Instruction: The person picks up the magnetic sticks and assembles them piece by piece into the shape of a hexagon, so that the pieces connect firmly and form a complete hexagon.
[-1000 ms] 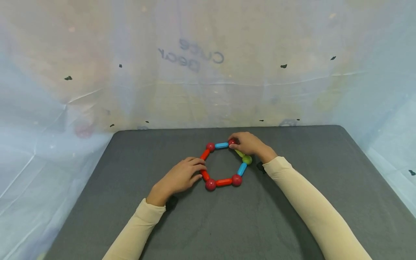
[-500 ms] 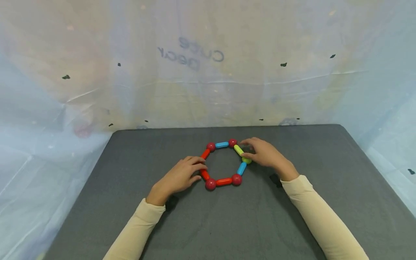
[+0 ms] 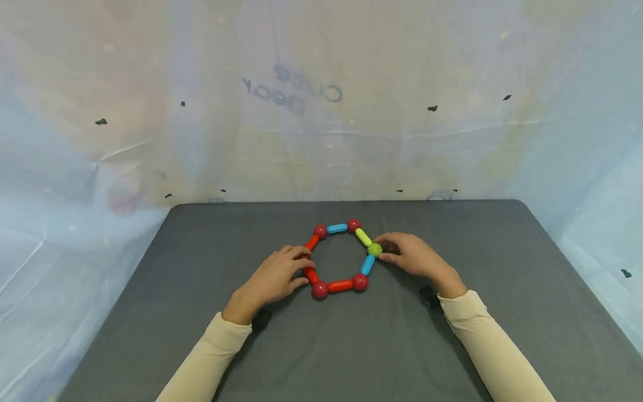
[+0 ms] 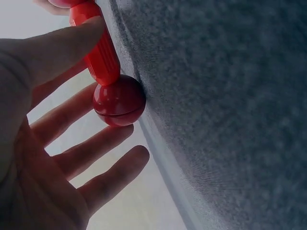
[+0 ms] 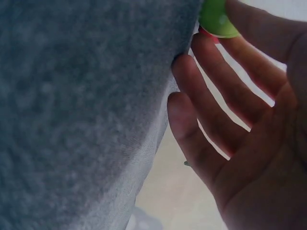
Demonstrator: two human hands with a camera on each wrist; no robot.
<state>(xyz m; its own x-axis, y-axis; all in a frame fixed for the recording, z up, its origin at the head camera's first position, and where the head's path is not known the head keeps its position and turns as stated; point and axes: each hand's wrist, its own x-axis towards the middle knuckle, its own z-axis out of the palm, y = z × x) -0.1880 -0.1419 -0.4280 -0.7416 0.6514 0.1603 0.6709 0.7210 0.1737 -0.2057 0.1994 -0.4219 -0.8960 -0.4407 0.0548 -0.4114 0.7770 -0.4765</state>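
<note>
Coloured building sticks and balls form a six-sided ring on the table. My left hand (image 3: 273, 276) is at its left corner, the thumb over a red stick (image 4: 106, 62) and the fingers behind it and beside a red ball (image 4: 120, 98). At the right corner, my right hand (image 3: 414, 257) pinches a green ball (image 3: 374, 250) between thumb and forefinger, its other fingers spread over the cloth. A yellow-green stick (image 3: 364, 237) and a blue stick (image 3: 368, 265) meet that ball. Another blue stick (image 3: 337, 228) lies at the back, a red stick (image 3: 340, 286) at the front.
The ring lies on a dark grey table (image 3: 311, 357) with rounded back corners. Behind it hangs a pale translucent sheet (image 3: 301, 156) with mirrored writing and small dark spots. It continues down both sides.
My right hand has left the red ball at the back right and moved toward me to the green ball. My left hand stays at the left corner. The head view has shifted slightly.
</note>
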